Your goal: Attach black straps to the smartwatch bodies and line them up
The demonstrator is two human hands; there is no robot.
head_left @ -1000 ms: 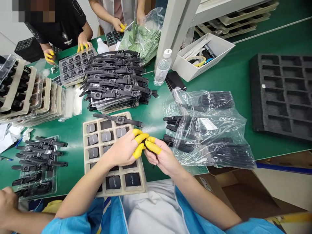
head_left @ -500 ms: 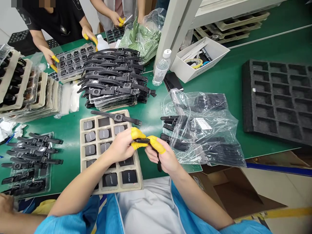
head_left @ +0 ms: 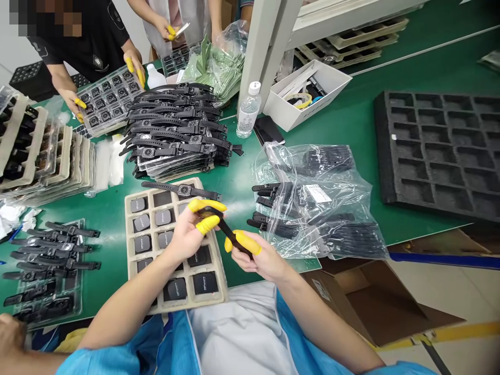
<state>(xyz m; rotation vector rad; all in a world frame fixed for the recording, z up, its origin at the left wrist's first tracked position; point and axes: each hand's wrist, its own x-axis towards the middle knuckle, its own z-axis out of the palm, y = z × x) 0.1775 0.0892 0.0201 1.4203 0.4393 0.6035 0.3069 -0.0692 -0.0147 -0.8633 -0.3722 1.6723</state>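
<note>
My left hand (head_left: 190, 229), with yellow finger cots, pinches the dark case of a smartwatch (head_left: 210, 211) between thumb and forefinger. From that case a black watch strap (head_left: 231, 235) runs down to the right, and my right hand (head_left: 255, 252) grips it between thumb and fingers. Whether the strap is fully joined to the case, I cannot tell. Beneath my hands lies a beige compartment tray (head_left: 224, 284) holding square black watch faces in film. A finished watch (head_left: 183, 190) with both straps rests across the tray's far edge.
Bagged black straps (head_left: 339, 203) lie right of my hands. Stacked watches (head_left: 175, 130) rise behind the tray; more watches (head_left: 54, 260) lie left. A water bottle (head_left: 249, 110), a white box (head_left: 307, 96) and a black foam tray (head_left: 441, 156) stand farther off. Two co-workers handle trays opposite.
My hands have moved slightly apart, the left up and to the left. The watch has turned, so the strap now shows stretched between my hands. The view has shifted a little.
</note>
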